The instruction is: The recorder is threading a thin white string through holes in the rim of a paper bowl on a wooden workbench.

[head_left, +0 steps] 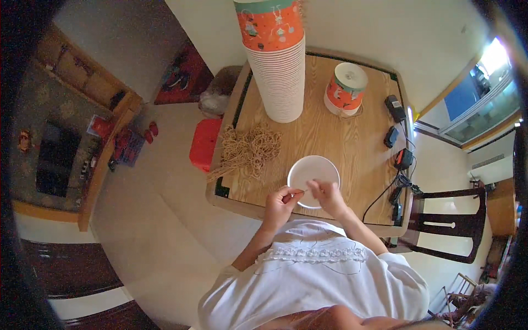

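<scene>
A white paper bucket (314,165), its round opening facing up, stands near the table's front edge. Over its near rim, my left hand (280,205) pinches thumb and forefinger together on something thin and pale, too small to make out. Close beside it, my right hand (329,198) is over the bucket's opening with fingers curled; motion smears them, so what they hold is unclear. Left of the bucket lies a tangled heap of tan twine (250,151), with straighter strands hanging past the table's left edge.
A tall stack of nested paper buckets (278,77) rises at the back; a shorter upside-down orange-and-green stack (345,91) stands right of it. Black chargers (403,159) and cables line the table's right side. A red stool (202,144) and a dark chair (448,224) flank the wooden table (324,135).
</scene>
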`<state>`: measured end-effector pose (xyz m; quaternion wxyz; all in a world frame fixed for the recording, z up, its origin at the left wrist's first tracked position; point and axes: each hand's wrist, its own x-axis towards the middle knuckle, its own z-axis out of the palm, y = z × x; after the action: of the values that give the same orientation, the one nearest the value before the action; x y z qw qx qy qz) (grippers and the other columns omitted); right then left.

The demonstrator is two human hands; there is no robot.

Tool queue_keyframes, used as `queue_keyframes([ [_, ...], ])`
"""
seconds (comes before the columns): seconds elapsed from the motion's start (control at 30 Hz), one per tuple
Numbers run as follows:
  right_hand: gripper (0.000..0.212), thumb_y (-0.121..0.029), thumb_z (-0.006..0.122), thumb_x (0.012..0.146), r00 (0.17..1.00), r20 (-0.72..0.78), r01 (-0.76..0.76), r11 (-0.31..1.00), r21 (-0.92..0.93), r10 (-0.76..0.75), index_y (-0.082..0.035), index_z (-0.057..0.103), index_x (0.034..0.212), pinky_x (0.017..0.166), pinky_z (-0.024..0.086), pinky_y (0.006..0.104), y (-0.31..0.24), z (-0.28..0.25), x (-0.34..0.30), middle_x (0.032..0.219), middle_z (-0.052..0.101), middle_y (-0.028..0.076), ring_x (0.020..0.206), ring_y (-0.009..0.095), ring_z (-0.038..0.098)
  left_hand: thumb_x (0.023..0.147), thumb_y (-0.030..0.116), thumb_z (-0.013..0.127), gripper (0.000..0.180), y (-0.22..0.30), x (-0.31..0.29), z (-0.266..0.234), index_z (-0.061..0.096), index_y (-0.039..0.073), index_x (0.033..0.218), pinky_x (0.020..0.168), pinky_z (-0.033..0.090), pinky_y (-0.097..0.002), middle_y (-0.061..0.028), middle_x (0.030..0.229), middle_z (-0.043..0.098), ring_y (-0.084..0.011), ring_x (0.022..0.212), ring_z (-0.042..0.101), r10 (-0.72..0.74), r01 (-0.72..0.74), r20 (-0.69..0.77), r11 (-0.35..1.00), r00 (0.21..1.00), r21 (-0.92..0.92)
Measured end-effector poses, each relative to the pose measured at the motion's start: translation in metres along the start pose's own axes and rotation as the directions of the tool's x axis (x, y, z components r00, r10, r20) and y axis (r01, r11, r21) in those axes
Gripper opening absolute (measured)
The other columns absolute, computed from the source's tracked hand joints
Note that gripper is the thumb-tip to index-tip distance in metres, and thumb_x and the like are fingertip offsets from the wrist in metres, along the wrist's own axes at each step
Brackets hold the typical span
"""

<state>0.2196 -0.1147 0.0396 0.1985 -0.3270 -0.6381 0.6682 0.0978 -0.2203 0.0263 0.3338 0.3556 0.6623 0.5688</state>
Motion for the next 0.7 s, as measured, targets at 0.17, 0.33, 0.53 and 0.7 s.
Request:
queue_keyframes([
  [0.17,0.015,-0.015,0.058,0.083,0.981,0.035,0.196,0.971,-0.134,-0.193,-0.001,0.058,0.076,0.061,0.042,0.0263,-0.029,-0.016,0.002,0.070,0.054,0.002,0.069,0.012,0.051,0.077,0.010,0.065,0.010,-0.003,0.005,-0.006,0.064,0.002,0.083,0.048,0.035,-0.0170,0.0044,0.064,0.057,-0.0009,0.057,0.046,-0.067,0.071,0.028,0.981,0.997,-0.178],
  [0.33,0.012,-0.004,0.063,0.075,0.915,0.215,0.387,0.895,-0.224,-0.341,-0.002,0.061,0.087,0.068,0.046,0.0276,-0.028,-0.014,0.006,0.083,0.061,0.007,0.078,0.017,0.059,0.077,0.011,0.065,0.010,-0.008,0.006,-0.008,0.064,0.002,0.082,0.049,0.035,-0.0160,0.0039,0.065,0.058,-0.0010,0.058,0.047,-0.136,0.148,0.089,0.979,0.987,-0.139],
  [0.53,0.011,-0.005,0.062,0.076,0.905,0.230,0.416,0.858,-0.302,-0.358,-0.002,0.060,0.087,0.070,0.047,0.0296,-0.013,-0.016,0.011,0.087,0.061,0.009,0.080,0.021,0.060,0.077,0.012,0.065,0.011,-0.003,0.009,-0.009,0.064,0.003,0.082,0.046,0.031,-0.0175,0.0069,0.061,0.052,-0.0004,0.055,0.041,-0.132,0.143,0.105,0.983,0.986,-0.111],
  [0.7,0.009,-0.003,0.064,0.074,0.900,0.135,0.436,0.871,-0.228,-0.415,-0.003,0.059,0.082,0.068,0.047,0.0313,-0.019,-0.008,0.010,0.081,0.061,0.006,0.079,0.022,0.059,0.078,0.013,0.065,0.010,0.000,0.011,-0.006,0.064,0.004,0.083,0.047,0.030,-0.0167,0.0081,0.060,0.049,0.0002,0.054,0.039,-0.103,0.109,0.074,0.990,0.992,-0.085],
])
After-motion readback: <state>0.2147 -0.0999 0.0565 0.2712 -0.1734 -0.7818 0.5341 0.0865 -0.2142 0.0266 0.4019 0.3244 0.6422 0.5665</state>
